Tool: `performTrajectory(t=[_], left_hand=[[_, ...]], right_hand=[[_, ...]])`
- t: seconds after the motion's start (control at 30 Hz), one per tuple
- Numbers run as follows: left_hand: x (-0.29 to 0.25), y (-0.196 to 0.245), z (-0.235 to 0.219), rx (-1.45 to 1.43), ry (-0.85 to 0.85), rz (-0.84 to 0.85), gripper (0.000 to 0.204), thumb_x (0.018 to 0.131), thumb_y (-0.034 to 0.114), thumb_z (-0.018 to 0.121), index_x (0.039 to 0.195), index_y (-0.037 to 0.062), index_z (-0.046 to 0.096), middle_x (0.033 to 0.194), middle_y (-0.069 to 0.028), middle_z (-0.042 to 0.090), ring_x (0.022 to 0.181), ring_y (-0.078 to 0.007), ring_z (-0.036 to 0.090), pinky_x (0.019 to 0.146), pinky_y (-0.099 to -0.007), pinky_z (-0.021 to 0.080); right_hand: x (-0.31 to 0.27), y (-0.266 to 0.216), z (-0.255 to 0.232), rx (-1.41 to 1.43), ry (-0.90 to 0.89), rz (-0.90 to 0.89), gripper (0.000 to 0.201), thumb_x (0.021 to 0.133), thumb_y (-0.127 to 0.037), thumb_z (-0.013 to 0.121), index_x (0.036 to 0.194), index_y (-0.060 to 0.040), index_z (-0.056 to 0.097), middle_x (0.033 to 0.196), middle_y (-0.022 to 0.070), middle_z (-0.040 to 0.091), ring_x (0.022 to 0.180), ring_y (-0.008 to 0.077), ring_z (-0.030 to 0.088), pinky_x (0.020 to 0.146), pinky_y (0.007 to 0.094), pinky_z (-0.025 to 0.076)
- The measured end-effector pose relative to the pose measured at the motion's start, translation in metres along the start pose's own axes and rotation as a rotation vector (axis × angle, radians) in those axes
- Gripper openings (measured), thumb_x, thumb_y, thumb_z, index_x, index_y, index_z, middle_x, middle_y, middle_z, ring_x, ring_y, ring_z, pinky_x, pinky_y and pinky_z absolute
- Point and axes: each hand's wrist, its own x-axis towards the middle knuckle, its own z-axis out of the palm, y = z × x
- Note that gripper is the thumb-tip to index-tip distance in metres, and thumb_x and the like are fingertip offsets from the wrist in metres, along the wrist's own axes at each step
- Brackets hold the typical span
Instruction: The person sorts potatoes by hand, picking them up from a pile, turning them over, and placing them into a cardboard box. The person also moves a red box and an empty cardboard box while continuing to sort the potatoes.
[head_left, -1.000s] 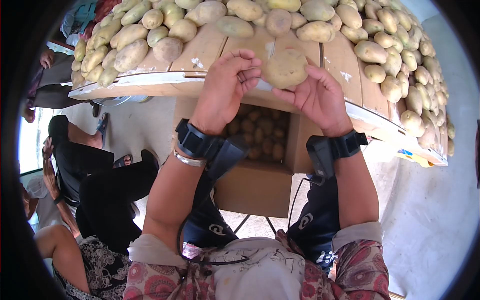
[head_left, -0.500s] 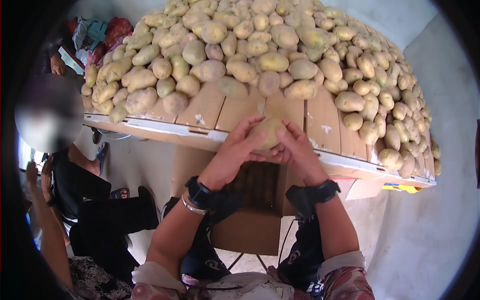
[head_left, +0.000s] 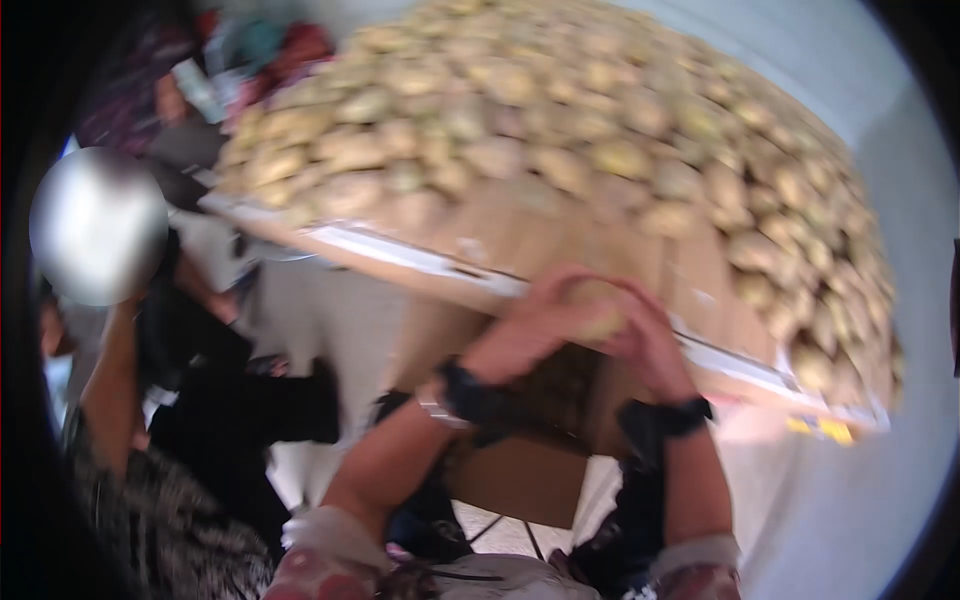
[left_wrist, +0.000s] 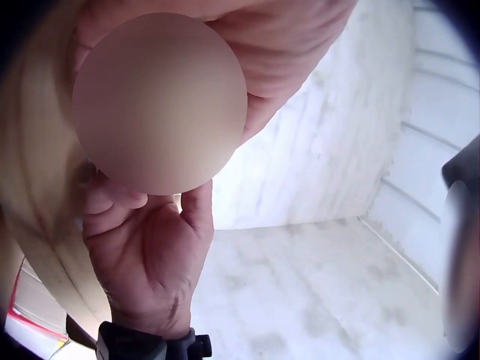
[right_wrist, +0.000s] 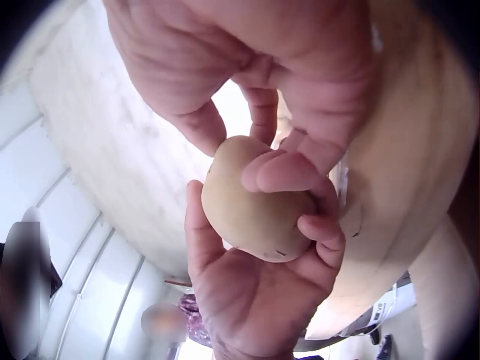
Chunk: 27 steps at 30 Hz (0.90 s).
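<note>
Both hands hold one pale yellow potato (head_left: 603, 306) between them, just over the table's front edge. From the left side my left hand (head_left: 535, 318) grips it; in the right wrist view that hand (right_wrist: 259, 304) cups it from below, fingers bent up its sides. My right hand (head_left: 652, 340) holds the other side, and in the right wrist view its fingertips press on the potato's (right_wrist: 236, 199) top. A round blur hides the potato in the left wrist view, where the right hand (left_wrist: 154, 259) shows beneath it.
A large heap of potatoes (head_left: 500, 85) covers the back and right of the tan table (head_left: 500, 235). Below the hands stands an open cardboard box (head_left: 520, 480), its inside dark. Another person's dark-clothed legs (head_left: 230, 425) are at the left. A pale wall rises at the right.
One second ago the right hand held the potato, with the left hand just beside it. Now both hands grip it, lower in the head view. The head view has shifted and blurred.
</note>
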Motion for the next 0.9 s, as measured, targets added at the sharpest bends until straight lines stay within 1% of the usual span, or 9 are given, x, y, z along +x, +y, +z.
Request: performTrajectory(t=[0.03, 0.07, 0.17, 0.27, 0.37, 0.6, 0.7, 0.77, 0.9], left_hand=[[0.004, -0.010, -0.002, 0.133, 0.042, 0.003, 0.042, 0.084, 0.023, 0.059, 0.117, 0.0023, 0.045, 0.110, -0.0076, 0.050, 0.105, -0.0137, 0.047, 0.087, -0.0294, 0.042], [-0.002, -0.013, -0.001, -0.058, 0.033, 0.022, 0.044, 0.082, 0.025, 0.061, 0.116, 0.0017, 0.045, 0.107, -0.0078, 0.050, 0.102, -0.0142, 0.048, 0.085, -0.0288, 0.043], [0.009, -0.031, 0.000, 0.063, 0.127, 0.115, 0.040, 0.077, 0.025, 0.065, 0.104, -0.0005, 0.050, 0.098, -0.0081, 0.052, 0.089, -0.0116, 0.051, 0.076, -0.0262, 0.045], [0.011, -0.023, -0.002, -0.059, 0.238, 0.063, 0.038, 0.073, 0.025, 0.065, 0.098, -0.0001, 0.051, 0.092, -0.0068, 0.054, 0.086, -0.0115, 0.051, 0.072, -0.0261, 0.044], [0.013, -0.020, -0.001, 0.008, 0.224, 0.026, 0.041, 0.067, 0.024, 0.066, 0.095, -0.0009, 0.050, 0.091, -0.0090, 0.054, 0.085, -0.0136, 0.051, 0.073, -0.0268, 0.044], [0.001, -0.005, -0.015, -0.048, 0.103, 0.023, 0.044, 0.063, 0.021, 0.068, 0.097, -0.0004, 0.051, 0.094, -0.0099, 0.054, 0.088, -0.0147, 0.052, 0.076, -0.0271, 0.043], [-0.001, -0.004, -0.017, -0.061, 0.081, 0.035, 0.044, 0.063, 0.020, 0.068, 0.097, -0.0005, 0.051, 0.096, -0.0106, 0.054, 0.090, -0.0154, 0.051, 0.077, -0.0268, 0.043], [-0.001, -0.006, -0.017, -0.055, 0.066, 0.064, 0.042, 0.063, 0.020, 0.068, 0.096, -0.0007, 0.052, 0.098, -0.0115, 0.053, 0.092, -0.0163, 0.051, 0.079, -0.0263, 0.042], [-0.001, -0.003, -0.017, 0.008, 0.093, 0.113, 0.038, 0.063, 0.020, 0.069, 0.091, -0.0003, 0.053, 0.096, -0.0111, 0.055, 0.090, -0.0165, 0.053, 0.077, -0.0270, 0.043]], right_hand=[[0.001, 0.013, -0.006, -0.052, 0.050, -0.071, 0.042, 0.090, -0.032, 0.046, 0.124, -0.0096, 0.039, 0.105, 0.0033, 0.052, 0.087, 0.0117, 0.056, 0.070, 0.0278, 0.051], [-0.002, 0.003, -0.002, -0.118, -0.017, -0.023, 0.046, 0.088, -0.033, 0.048, 0.127, -0.0101, 0.037, 0.110, 0.0048, 0.050, 0.097, 0.0132, 0.054, 0.073, 0.0293, 0.050], [0.003, 0.021, -0.013, 0.032, -0.063, -0.127, 0.047, 0.090, -0.033, 0.045, 0.128, -0.0078, 0.036, 0.117, 0.0064, 0.049, 0.101, 0.0157, 0.053, 0.080, 0.0297, 0.046], [0.017, 0.011, -0.011, 0.245, -0.253, -0.050, 0.036, 0.093, -0.030, 0.041, 0.121, -0.0074, 0.043, 0.111, 0.0037, 0.054, 0.095, 0.0117, 0.055, 0.072, 0.0243, 0.046], [0.019, 0.016, -0.018, 0.146, -0.079, -0.055, 0.034, 0.094, -0.029, 0.041, 0.120, -0.0073, 0.044, 0.108, 0.0033, 0.056, 0.085, 0.0079, 0.057, 0.062, 0.0186, 0.045], [0.015, 0.008, 0.009, 0.026, -0.128, -0.075, 0.041, 0.092, -0.033, 0.043, 0.122, -0.0046, 0.040, 0.108, 0.0035, 0.054, 0.085, 0.0083, 0.057, 0.062, 0.0192, 0.046], [0.015, 0.009, 0.010, 0.020, -0.157, -0.088, 0.045, 0.091, -0.034, 0.044, 0.123, -0.0030, 0.037, 0.111, 0.0055, 0.052, 0.088, 0.0103, 0.057, 0.066, 0.0203, 0.048], [0.013, 0.007, 0.013, 0.039, -0.180, -0.108, 0.040, 0.093, -0.031, 0.038, 0.120, -0.0011, 0.038, 0.116, 0.0128, 0.048, 0.104, 0.0202, 0.053, 0.083, 0.0321, 0.048], [0.013, 0.008, 0.016, 0.089, 0.010, -0.119, 0.040, 0.090, -0.028, 0.045, 0.119, -0.0011, 0.039, 0.114, 0.0127, 0.050, 0.099, 0.0180, 0.056, 0.078, 0.0293, 0.050]])
